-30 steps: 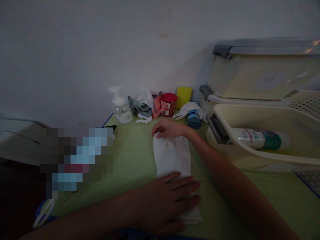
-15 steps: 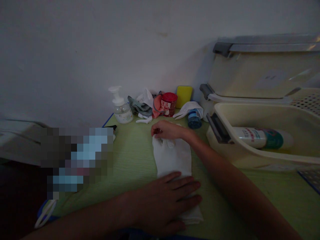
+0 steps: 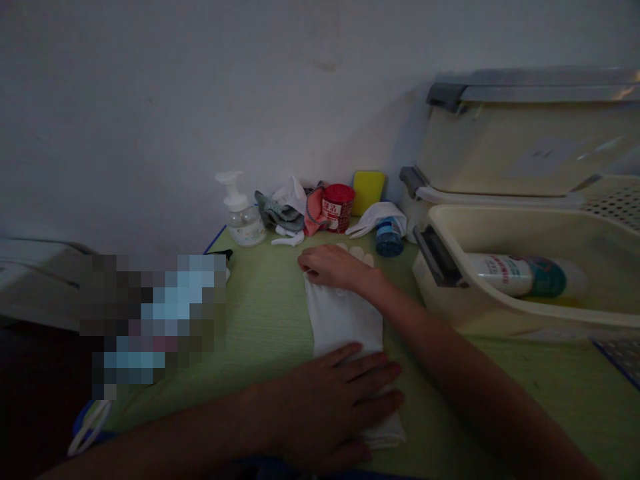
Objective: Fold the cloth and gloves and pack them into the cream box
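Observation:
White gloves (image 3: 345, 320) lie flat on the green tabletop, apparently stacked, with their fingertips pointing toward the wall. Across the cuff end rests my left hand (image 3: 330, 407), palm down and fingers spread. My right hand (image 3: 333, 263) reaches in from the right to the finger end. Its fingers are curled together at the upper left edge of the glove, and the back of the hand covers part of the glove fingers. A few pale glove fingertips show beyond my right hand.
Along the wall stand a pump bottle (image 3: 243, 213), crumpled cloths (image 3: 280, 210), a red canister (image 3: 339, 208), a yellow sponge (image 3: 369, 192) and a blue jar (image 3: 389, 238). An open cream bin (image 3: 500, 327) at right holds a white-and-green bottle (image 3: 520, 275). A pixelated object (image 3: 170, 307) lies left.
My right hand has shifted slightly to the left with its fingers curled over further, and more glove fingertips show behind it. My left hand stays flat in place.

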Demonstrator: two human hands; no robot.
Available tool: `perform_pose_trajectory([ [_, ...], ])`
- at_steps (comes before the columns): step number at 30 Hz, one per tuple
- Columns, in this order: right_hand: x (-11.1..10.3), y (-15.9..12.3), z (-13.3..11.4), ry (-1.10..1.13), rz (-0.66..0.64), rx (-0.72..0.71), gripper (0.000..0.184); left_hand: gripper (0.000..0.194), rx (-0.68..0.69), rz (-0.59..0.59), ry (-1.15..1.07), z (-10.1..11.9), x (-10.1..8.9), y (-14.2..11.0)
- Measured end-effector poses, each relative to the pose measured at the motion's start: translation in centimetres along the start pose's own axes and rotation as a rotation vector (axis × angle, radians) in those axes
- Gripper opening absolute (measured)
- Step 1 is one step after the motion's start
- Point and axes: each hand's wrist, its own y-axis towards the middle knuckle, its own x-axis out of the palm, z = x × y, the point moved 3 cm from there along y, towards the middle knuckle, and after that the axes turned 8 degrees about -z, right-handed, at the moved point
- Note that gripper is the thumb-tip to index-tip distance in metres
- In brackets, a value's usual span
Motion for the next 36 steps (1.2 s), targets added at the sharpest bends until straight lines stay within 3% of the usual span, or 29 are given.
perform_pose_trajectory([
  [15, -0.9, 0.3, 1.4, 0.260, 0.077, -0.015, 0.017, 0.055, -0.016, 0.026, 0.026, 0.1, -0.3, -0.1],
  [23, -2.7, -0.5, 0.9, 0.489, -0.002, -0.055, 0.011, 0.055, -0.010, 0.032, -0.011, 0.0, -0.3, -0.2],
  [26, -2.6, -0.6, 0.4, 0.548, -0.082, 0.033, 0.011, 0.055, -0.008, 0.033, -0.009, 0.0, -0.3, -0.2],
  [30, -1.8, -0.6, -0.5, 0.455, -0.199, 0.228, 0.021, 0.056, -0.012, 0.035, 0.004, 0.0, -0.2, -0.2],
  [36, -1.2, -0.3, -0.7, 0.244, -0.107, 0.345, 0.024, 0.056, -0.008, 0.050, 0.022, 0.1, -0.4, -0.2],
])
